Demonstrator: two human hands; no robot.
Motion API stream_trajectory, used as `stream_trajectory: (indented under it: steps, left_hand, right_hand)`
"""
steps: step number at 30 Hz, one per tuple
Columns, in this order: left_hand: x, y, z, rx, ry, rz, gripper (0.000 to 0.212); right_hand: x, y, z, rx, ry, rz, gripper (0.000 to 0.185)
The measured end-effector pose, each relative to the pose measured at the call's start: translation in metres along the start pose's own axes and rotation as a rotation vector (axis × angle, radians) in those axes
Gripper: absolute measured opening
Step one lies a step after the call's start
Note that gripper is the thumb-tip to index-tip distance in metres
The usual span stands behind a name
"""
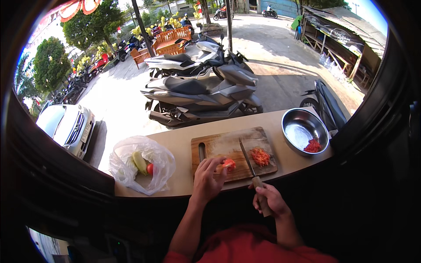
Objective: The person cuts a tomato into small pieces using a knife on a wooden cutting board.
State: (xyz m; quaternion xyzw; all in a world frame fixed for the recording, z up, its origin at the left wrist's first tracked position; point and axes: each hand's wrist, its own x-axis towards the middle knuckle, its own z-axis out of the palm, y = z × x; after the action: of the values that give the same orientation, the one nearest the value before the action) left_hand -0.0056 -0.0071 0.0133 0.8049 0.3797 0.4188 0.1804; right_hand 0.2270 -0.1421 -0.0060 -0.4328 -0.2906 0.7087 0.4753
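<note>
My left hand (209, 179) has its fingers on a piece of cut tomato (230, 164) at the near side of the wooden cutting board (218, 144). The wooden handle of a kitchen knife (249, 161) is in my right hand (272, 199). Its blade points away from me over the board, between the tomato piece and a heap of finely chopped tomato (260, 156). Right of the board stands a stainless steel bowl (297, 126), with a small pile of chopped red pieces (312, 146) in it.
An opened clear plastic bag (126, 148) on the left of the counter (184, 138) holds a pale green vegetable (140, 162) and a red tomato (150, 169). Just beyond the counter is a parked grey motor scooter (200, 93). A car (67, 126) stands at the left.
</note>
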Motion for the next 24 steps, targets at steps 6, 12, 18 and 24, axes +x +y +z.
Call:
stream_trajectory:
  steps: [6, 12, 18, 24]
  left_hand:
    - [0.000, -0.001, 0.013, -0.080, 0.002, -0.012, 0.040]
    - [0.005, 0.005, -0.003, 0.054, -0.034, 0.013, 0.056]
    - [0.007, -0.008, -0.001, 0.060, -0.186, -0.030, 0.058]
    - [0.001, -0.011, -0.003, 0.007, -0.233, -0.005, 0.055]
  right_hand:
    - [0.001, -0.005, 0.015, -0.065, -0.015, -0.109, 0.031]
    - [0.001, -0.008, 0.017, -0.113, 0.026, -0.087, 0.029]
    - [-0.001, -0.003, 0.018, -0.100, -0.041, -0.052, 0.029]
    - [0.008, 0.020, 0.020, -0.139, -0.041, -0.021, 0.026]
